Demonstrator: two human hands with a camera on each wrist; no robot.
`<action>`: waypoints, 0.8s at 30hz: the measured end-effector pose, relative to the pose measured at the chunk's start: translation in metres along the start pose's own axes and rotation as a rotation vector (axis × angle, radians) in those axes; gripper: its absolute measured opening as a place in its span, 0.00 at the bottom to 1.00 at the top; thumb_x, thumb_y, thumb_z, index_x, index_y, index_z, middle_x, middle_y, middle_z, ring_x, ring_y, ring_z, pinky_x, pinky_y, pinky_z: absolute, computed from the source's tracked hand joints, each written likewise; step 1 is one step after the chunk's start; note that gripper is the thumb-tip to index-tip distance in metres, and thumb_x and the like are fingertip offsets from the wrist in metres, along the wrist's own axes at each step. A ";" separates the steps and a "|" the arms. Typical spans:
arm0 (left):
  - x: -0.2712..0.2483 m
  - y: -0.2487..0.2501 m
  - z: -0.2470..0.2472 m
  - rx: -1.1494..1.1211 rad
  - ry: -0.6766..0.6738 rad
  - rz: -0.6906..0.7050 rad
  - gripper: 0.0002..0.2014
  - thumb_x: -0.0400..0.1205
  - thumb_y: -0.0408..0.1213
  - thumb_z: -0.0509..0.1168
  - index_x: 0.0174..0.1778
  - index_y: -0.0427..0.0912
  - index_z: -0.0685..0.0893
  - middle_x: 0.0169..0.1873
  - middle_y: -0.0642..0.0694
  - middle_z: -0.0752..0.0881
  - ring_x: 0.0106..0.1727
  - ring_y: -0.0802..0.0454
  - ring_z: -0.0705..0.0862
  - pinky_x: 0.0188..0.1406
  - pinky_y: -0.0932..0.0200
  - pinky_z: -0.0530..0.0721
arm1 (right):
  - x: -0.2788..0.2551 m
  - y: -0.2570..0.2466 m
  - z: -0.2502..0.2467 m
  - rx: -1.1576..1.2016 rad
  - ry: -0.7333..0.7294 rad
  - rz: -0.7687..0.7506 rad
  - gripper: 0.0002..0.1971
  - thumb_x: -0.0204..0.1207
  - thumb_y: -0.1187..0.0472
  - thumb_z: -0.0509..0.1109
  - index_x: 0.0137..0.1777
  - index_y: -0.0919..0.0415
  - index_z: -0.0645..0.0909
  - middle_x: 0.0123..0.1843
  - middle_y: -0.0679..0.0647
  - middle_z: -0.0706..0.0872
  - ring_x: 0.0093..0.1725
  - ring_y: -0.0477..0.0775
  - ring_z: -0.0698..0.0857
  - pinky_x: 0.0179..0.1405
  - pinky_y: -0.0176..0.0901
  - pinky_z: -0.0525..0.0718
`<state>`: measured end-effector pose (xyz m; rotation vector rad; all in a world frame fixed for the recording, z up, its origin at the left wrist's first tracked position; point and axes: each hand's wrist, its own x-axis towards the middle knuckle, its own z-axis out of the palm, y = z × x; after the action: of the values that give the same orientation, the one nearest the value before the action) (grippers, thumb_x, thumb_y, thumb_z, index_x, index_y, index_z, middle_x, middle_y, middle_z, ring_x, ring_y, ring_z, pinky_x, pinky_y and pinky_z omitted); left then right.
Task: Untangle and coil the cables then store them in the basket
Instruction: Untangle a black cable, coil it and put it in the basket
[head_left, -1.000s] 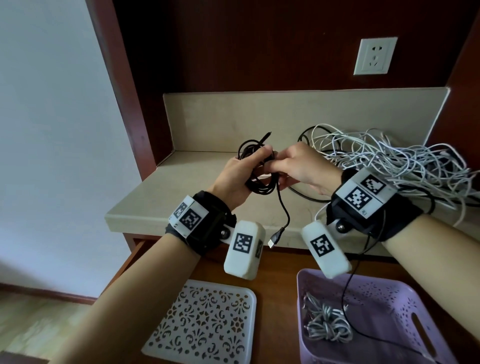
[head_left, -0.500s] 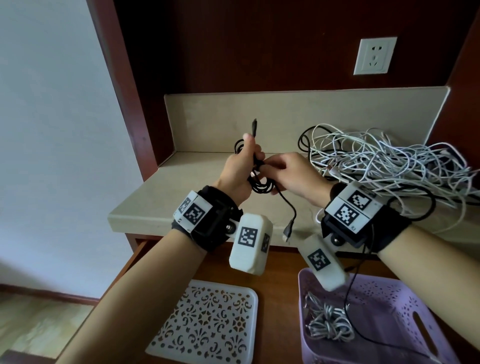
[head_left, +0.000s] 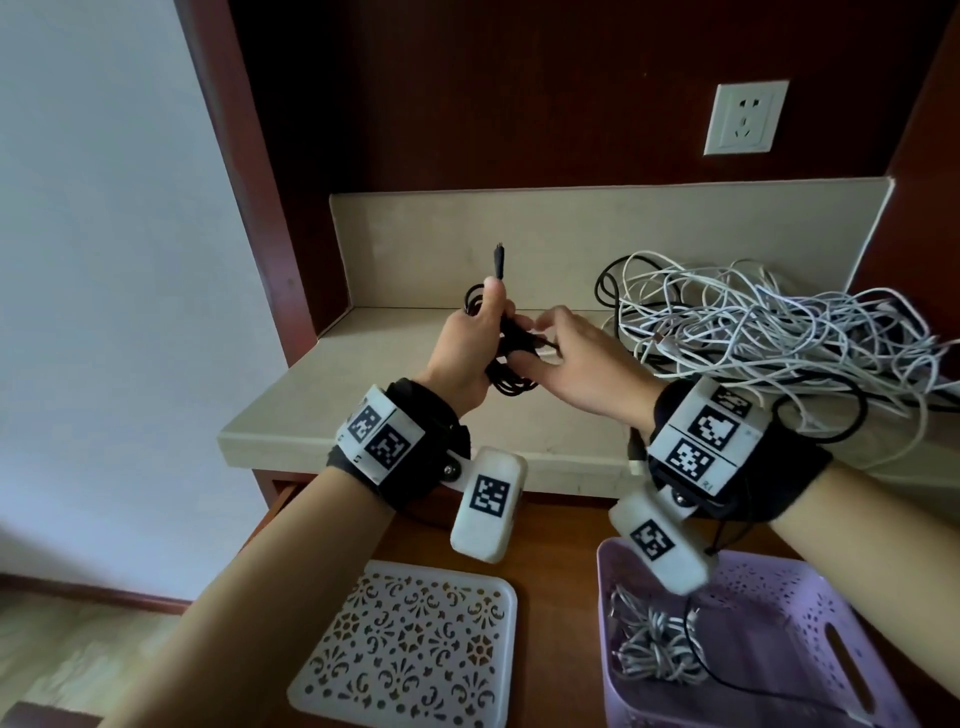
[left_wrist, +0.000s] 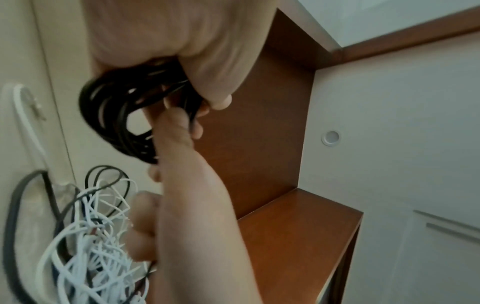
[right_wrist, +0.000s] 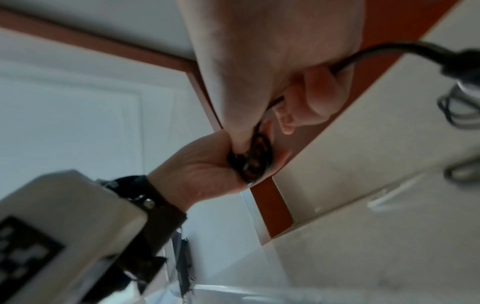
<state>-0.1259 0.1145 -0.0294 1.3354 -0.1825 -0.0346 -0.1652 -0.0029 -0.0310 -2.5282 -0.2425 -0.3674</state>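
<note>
A black cable (head_left: 511, 384) is wound into a small coil above the beige shelf (head_left: 322, 410). My left hand (head_left: 467, 353) grips the coil, and one plug end (head_left: 500, 260) stands upright above the thumb. My right hand (head_left: 576, 364) faces it with fingers curled on the cable's other end at the coil. The left wrist view shows the coil's loops (left_wrist: 111, 115) bulging out below my left hand (left_wrist: 182, 41). In the right wrist view both hands pinch the bundle (right_wrist: 255, 162). The purple basket (head_left: 852, 613) sits at lower right and holds one coiled grey cable (head_left: 654, 649).
A large tangle of white and black cables (head_left: 753, 332) covers the right part of the shelf, close behind my right wrist. A white perforated lid (head_left: 415, 644) lies on the wooden surface left of the basket. A wall socket (head_left: 745, 118) is on the dark back panel.
The tail with the USB plug that hung below the hands no longer dangles; it is drawn up to the coil. The other plug end swung from tilted to upright above my left thumb.
</note>
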 end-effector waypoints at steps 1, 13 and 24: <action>-0.001 0.001 -0.003 0.050 0.001 -0.001 0.20 0.87 0.50 0.54 0.34 0.42 0.74 0.21 0.53 0.84 0.25 0.55 0.84 0.32 0.58 0.82 | 0.000 0.001 -0.003 -0.018 -0.003 -0.023 0.22 0.78 0.44 0.65 0.65 0.57 0.71 0.43 0.45 0.79 0.43 0.50 0.79 0.33 0.36 0.68; -0.012 0.002 -0.028 0.419 -0.220 -0.137 0.19 0.87 0.51 0.53 0.35 0.43 0.74 0.17 0.55 0.71 0.15 0.58 0.70 0.19 0.66 0.71 | 0.023 0.024 -0.040 0.130 0.153 -0.164 0.08 0.81 0.65 0.63 0.41 0.55 0.79 0.30 0.55 0.83 0.28 0.45 0.80 0.34 0.40 0.75; -0.018 0.002 -0.021 0.402 -0.267 -0.186 0.23 0.87 0.54 0.48 0.29 0.46 0.63 0.17 0.55 0.60 0.14 0.58 0.59 0.15 0.68 0.62 | 0.015 0.010 -0.024 -0.196 -0.078 -0.334 0.25 0.79 0.54 0.66 0.75 0.52 0.68 0.70 0.47 0.68 0.46 0.39 0.77 0.53 0.46 0.78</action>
<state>-0.1408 0.1370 -0.0342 1.7450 -0.3019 -0.3494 -0.1537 -0.0234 -0.0127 -2.6975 -0.6951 -0.4399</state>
